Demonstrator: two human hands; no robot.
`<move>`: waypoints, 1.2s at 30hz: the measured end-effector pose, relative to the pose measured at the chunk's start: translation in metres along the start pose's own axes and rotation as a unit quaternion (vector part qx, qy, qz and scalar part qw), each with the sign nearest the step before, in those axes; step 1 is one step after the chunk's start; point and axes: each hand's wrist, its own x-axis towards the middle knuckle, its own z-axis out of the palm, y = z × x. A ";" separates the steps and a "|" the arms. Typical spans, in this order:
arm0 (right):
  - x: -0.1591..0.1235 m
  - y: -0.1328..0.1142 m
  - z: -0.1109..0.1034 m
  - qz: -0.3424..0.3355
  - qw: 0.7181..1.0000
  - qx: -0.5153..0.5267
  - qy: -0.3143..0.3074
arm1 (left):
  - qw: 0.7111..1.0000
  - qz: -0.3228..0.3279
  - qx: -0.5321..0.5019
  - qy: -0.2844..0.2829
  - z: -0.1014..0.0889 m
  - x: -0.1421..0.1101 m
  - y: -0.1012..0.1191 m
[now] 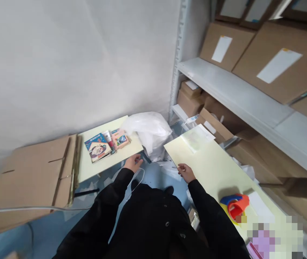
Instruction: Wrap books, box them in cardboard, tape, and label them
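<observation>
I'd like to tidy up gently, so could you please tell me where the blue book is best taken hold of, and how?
The blue book is probably best pinched at the middle of its near edge, coming in low from the person's side: it lies flat on the pale table, that edge faces bare tabletop, and a red-and-white item crowds its right side.
</observation>
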 end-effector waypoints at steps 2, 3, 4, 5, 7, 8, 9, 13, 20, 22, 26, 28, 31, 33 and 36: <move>0.013 -0.015 0.028 -0.028 0.999 -0.028 -0.032 | 0.999 -0.032 -0.003 0.022 -0.018 -0.007 -0.022; 0.018 -0.022 0.044 -0.040 0.997 -0.042 -0.049 | 0.998 -0.048 -0.006 0.036 -0.027 -0.011 -0.033; 0.023 -0.030 0.061 -0.052 0.995 -0.055 -0.067 | 0.997 -0.062 -0.012 0.049 -0.036 -0.014 -0.045; 0.028 -0.037 0.079 -0.062 0.992 -0.067 -0.083 | 0.995 -0.076 -0.021 0.063 -0.045 -0.017 -0.057; 0.034 -0.050 0.117 -0.081 0.987 -0.087 -0.112 | 0.990 -0.102 -0.047 0.084 -0.062 -0.022 -0.080; 0.036 -0.056 0.136 -0.090 0.983 -0.094 -0.127 | 0.988 -0.113 -0.060 0.090 -0.070 -0.023 -0.091; 0.037 -0.062 0.154 -0.097 0.980 -0.098 -0.144 | 0.985 -0.123 -0.072 0.093 -0.078 -0.024 -0.100; 0.036 -0.077 0.212 -0.096 0.969 -0.107 -0.201 | 0.980 -0.147 -0.097 0.096 -0.100 -0.024 -0.125; 0.030 -0.088 0.239 -0.080 0.967 -0.116 -0.214 | 0.978 -0.165 -0.099 0.079 -0.099 -0.017 -0.133; 0.033 -0.088 0.233 -0.084 0.967 -0.114 -0.214 | 0.978 -0.170 -0.092 0.074 -0.094 -0.014 -0.131; 0.047 -0.085 0.216 -0.080 0.964 -0.119 -0.223 | 0.977 -0.179 -0.073 0.090 -0.088 -0.011 -0.125; 0.055 -0.082 0.211 -0.078 0.959 -0.130 -0.238 | 0.974 -0.192 -0.066 0.105 -0.086 -0.014 -0.122; 0.065 -0.079 0.210 -0.078 0.948 -0.147 -0.270 | 0.965 -0.215 -0.051 0.139 -0.087 -0.025 -0.120; 0.070 -0.080 0.217 -0.078 0.939 -0.159 -0.296 | 0.958 -0.236 -0.038 0.161 -0.090 -0.036 -0.123; 0.075 -0.086 0.236 -0.090 0.919 -0.176 -0.341 | 0.938 -0.294 -0.025 0.181 -0.098 -0.057 -0.133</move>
